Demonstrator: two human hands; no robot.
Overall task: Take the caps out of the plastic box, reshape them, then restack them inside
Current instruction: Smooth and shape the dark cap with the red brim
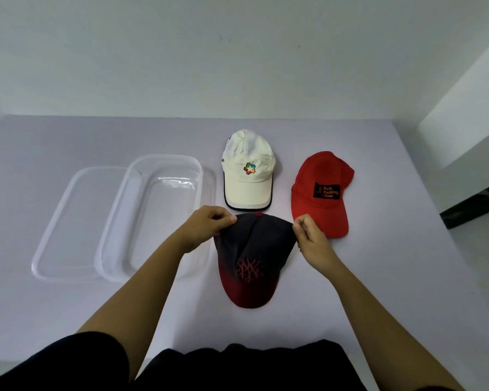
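Observation:
A dark cap with a dark red brim [251, 258] lies on the table in front of me, brim toward me. My left hand [206, 230] pinches the left back edge of its crown, and my right hand [311, 235] pinches the right back edge. Beyond it lies a white cap with a coloured logo [247, 170], and to the right a red cap with a black patch [321, 190]. The clear plastic box [153, 215] stands to the left with nothing inside it.
The clear lid [68, 221] lies flat to the left of the box, partly under its side. The pale table [378, 277] ends at a white wall behind and drops off at the right, where a dark object shows on the floor.

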